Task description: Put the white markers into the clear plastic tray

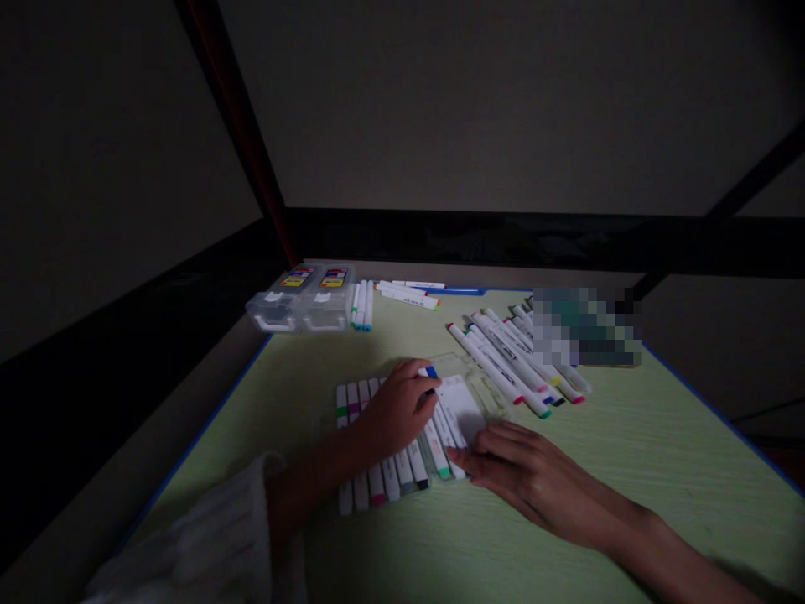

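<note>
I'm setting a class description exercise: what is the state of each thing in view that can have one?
Left hand: bent, fingers at blue-ended marker
Right hand: fingers at white card
Clear case: open, markers lined up inside
White card: lying flat, partly hidden
Loose markers: lying in separate groups
Back boxes: side by side, latching unclear
Pixelated object: too blurred to tell
</note>
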The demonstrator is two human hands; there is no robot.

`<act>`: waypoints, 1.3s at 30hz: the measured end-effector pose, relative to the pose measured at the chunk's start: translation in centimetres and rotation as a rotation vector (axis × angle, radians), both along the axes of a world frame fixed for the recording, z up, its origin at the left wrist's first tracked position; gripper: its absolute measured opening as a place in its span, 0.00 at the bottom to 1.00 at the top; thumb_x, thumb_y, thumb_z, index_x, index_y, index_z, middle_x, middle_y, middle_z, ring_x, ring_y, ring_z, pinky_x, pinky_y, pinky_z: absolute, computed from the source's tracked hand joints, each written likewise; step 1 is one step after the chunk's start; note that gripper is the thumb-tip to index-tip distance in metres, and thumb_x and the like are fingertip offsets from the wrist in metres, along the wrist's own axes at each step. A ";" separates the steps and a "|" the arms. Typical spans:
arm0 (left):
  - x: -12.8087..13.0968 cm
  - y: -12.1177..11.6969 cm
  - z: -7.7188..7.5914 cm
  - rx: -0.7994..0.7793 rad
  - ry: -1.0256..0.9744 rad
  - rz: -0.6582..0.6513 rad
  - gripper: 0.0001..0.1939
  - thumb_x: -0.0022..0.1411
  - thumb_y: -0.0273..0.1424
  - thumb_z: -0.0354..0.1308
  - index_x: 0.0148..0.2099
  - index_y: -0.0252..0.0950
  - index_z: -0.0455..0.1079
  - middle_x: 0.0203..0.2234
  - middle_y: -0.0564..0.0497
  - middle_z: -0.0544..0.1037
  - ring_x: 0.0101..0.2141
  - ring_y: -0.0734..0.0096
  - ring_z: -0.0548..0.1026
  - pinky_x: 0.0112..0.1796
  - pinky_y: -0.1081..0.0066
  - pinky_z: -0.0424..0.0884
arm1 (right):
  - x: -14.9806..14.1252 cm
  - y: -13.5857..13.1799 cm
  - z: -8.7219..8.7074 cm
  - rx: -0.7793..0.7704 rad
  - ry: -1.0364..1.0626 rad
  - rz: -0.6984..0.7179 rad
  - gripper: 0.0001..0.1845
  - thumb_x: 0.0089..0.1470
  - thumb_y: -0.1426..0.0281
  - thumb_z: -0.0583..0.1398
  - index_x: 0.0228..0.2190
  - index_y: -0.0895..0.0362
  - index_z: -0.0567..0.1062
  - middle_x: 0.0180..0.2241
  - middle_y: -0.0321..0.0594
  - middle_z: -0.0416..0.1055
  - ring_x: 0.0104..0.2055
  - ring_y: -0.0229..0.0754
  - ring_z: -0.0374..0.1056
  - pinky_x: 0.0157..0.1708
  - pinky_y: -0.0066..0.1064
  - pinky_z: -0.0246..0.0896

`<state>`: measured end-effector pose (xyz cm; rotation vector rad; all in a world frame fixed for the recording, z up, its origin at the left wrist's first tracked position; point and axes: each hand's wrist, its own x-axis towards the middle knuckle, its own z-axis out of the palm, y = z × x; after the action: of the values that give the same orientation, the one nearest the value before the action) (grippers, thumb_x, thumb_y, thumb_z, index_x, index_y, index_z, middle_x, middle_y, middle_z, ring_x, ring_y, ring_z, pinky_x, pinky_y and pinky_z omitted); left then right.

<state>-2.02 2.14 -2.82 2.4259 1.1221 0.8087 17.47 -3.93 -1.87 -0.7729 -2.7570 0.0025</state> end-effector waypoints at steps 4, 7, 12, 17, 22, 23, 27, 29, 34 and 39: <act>0.0 0.2 -0.1 -0.032 -0.003 0.003 0.11 0.55 0.23 0.52 0.41 0.31 0.71 0.44 0.42 0.70 0.47 0.64 0.67 0.48 0.61 0.65 | 0.1 0.0 0.0 -0.013 -0.007 0.010 0.15 0.58 0.74 0.48 0.47 0.60 0.66 0.27 0.39 0.64 0.30 0.39 0.60 0.30 0.32 0.57; -0.1 0.4 -0.3 -0.075 -0.024 0.007 0.12 0.54 0.22 0.52 0.41 0.31 0.71 0.44 0.42 0.70 0.47 0.64 0.67 0.49 0.61 0.64 | 0.1 -0.1 0.1 -0.029 0.006 0.005 0.15 0.59 0.74 0.48 0.46 0.60 0.67 0.26 0.38 0.64 0.30 0.38 0.59 0.30 0.32 0.58; -0.2 0.5 -0.5 -0.097 -0.037 0.002 0.13 0.54 0.20 0.52 0.42 0.32 0.71 0.45 0.42 0.69 0.48 0.64 0.67 0.49 0.60 0.63 | 0.1 0.0 0.2 -0.040 0.007 0.001 0.15 0.58 0.73 0.49 0.46 0.60 0.67 0.26 0.39 0.65 0.30 0.38 0.60 0.30 0.32 0.58; -0.2 0.4 -0.2 -0.120 -0.051 0.005 0.13 0.53 0.20 0.52 0.41 0.33 0.71 0.45 0.44 0.69 0.48 0.64 0.66 0.49 0.60 0.63 | 0.0 0.0 0.1 -0.053 0.006 -0.001 0.15 0.59 0.73 0.49 0.46 0.60 0.67 0.27 0.39 0.65 0.31 0.38 0.60 0.31 0.32 0.58; 0.0 0.3 0.3 -0.160 -0.092 0.017 0.15 0.52 0.18 0.52 0.42 0.33 0.69 0.43 0.44 0.70 0.46 0.66 0.67 0.48 0.62 0.64 | 0.1 0.0 -0.1 -0.041 0.008 -0.001 0.15 0.58 0.73 0.49 0.46 0.60 0.67 0.26 0.39 0.65 0.30 0.38 0.60 0.30 0.32 0.58; 0.0 0.3 0.4 -0.168 -0.103 0.020 0.16 0.51 0.18 0.51 0.43 0.32 0.68 0.43 0.44 0.70 0.46 0.66 0.67 0.48 0.62 0.64 | 0.1 0.0 -0.1 -0.040 0.007 -0.001 0.15 0.58 0.73 0.50 0.46 0.60 0.67 0.26 0.39 0.65 0.30 0.38 0.60 0.30 0.32 0.58; 0.0 0.2 0.5 -0.194 -0.127 0.064 0.18 0.49 0.17 0.52 0.44 0.32 0.66 0.42 0.44 0.70 0.45 0.66 0.67 0.45 0.63 0.66 | 0.1 0.0 0.0 -0.031 0.002 0.001 0.15 0.58 0.73 0.50 0.46 0.60 0.67 0.26 0.38 0.64 0.30 0.38 0.60 0.30 0.32 0.57; 0.0 0.2 0.5 -0.191 -0.123 0.097 0.19 0.49 0.18 0.53 0.45 0.31 0.65 0.42 0.44 0.70 0.45 0.65 0.66 0.45 0.62 0.65 | 0.0 0.0 0.1 -0.029 0.005 -0.001 0.15 0.59 0.72 0.49 0.46 0.60 0.68 0.25 0.38 0.64 0.29 0.38 0.60 0.29 0.32 0.57; 0.0 0.3 0.6 -0.155 -0.094 0.139 0.18 0.48 0.20 0.55 0.44 0.31 0.65 0.40 0.45 0.71 0.45 0.63 0.66 0.47 0.60 0.63 | 0.0 0.1 0.1 -0.019 0.020 -0.005 0.14 0.59 0.71 0.48 0.44 0.59 0.69 0.25 0.38 0.64 0.29 0.38 0.60 0.30 0.32 0.57; -0.1 0.5 0.2 -0.133 -0.109 0.133 0.18 0.48 0.20 0.56 0.44 0.31 0.65 0.40 0.45 0.71 0.44 0.63 0.66 0.47 0.61 0.63 | 0.0 0.1 0.1 -0.018 0.009 -0.005 0.15 0.59 0.72 0.48 0.45 0.59 0.68 0.25 0.38 0.64 0.29 0.38 0.59 0.29 0.32 0.57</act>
<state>-2.15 2.60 -2.59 2.1904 1.2630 0.8664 17.47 -3.86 -1.75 -0.7830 -2.7497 0.0297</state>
